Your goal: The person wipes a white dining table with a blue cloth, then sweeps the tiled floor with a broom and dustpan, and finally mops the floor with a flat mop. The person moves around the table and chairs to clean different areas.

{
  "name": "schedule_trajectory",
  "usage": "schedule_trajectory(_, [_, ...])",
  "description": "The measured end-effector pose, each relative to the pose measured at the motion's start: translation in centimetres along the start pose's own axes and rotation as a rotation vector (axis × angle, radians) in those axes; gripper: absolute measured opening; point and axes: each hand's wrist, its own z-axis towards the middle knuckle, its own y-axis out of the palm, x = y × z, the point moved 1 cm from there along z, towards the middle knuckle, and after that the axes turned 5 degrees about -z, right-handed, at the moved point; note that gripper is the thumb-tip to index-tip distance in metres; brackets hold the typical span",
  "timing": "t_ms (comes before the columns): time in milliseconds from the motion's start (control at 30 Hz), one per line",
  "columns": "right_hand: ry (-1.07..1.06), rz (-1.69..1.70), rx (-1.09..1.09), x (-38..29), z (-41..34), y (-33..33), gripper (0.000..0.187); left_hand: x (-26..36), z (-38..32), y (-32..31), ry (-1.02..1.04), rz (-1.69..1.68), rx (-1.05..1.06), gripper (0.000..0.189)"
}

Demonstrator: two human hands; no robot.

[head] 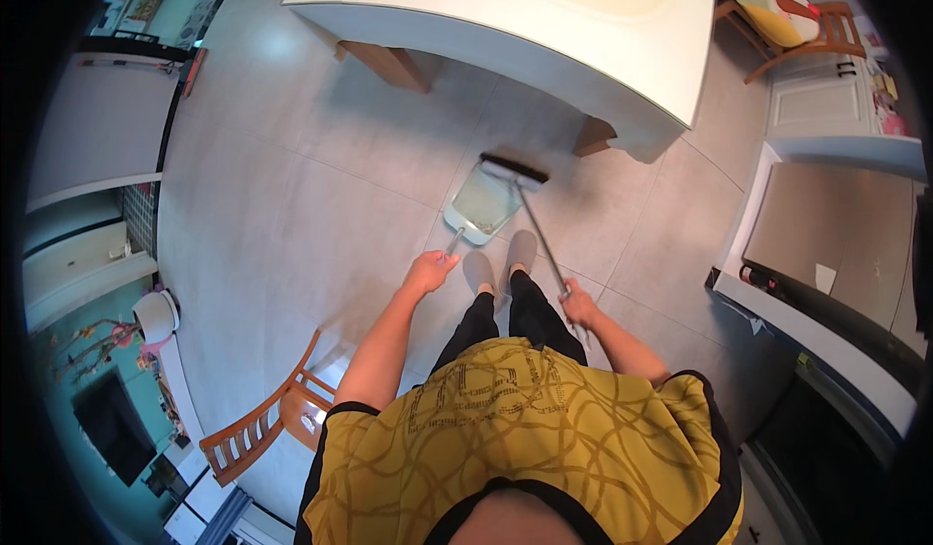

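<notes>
My left hand is closed around the handle of a pale green dustpan, which lies on the tiled floor in front of my feet. Some grey debris sits inside the pan near its handle end. In my right hand is the long thin handle of a broom. The broom head, with dark bristles, is at the far edge of the dustpan, over its opening; whether it touches the pan I cannot tell.
A white-topped table with wooden legs stands ahead. One wooden chair is behind at the left, another at the far right. A grey refrigerator is at the right. A potted plant stands at the left.
</notes>
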Motion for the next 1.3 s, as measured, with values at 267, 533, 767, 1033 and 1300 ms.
schedule_trajectory(267, [0.058,0.254,-0.036,3.7,-8.3,1.3,0.043,2.4,-1.2,1.1,-0.084,-0.118,-0.028,0.035])
schedule_trajectory(533, [0.064,0.2,0.212,9.7,-11.9,1.1,0.043,2.8,-2.4,5.0,0.013,-0.074,-0.04,0.037])
schedule_trajectory(767, [0.118,0.511,0.178,17.1,-13.0,-4.4,0.043,7.3,-3.6,11.7,0.018,-0.025,-0.069,0.039])
schedule_trajectory(1033, [0.118,0.606,0.129,31.0,-14.4,-14.2,0.04,14.1,-4.4,25.1,-0.004,-0.045,-0.107,0.037])
schedule_trajectory(1300, [0.162,0.77,0.181,35.7,-15.8,-21.4,0.039,23.4,-4.7,33.5,-0.016,-0.132,-0.201,0.036])
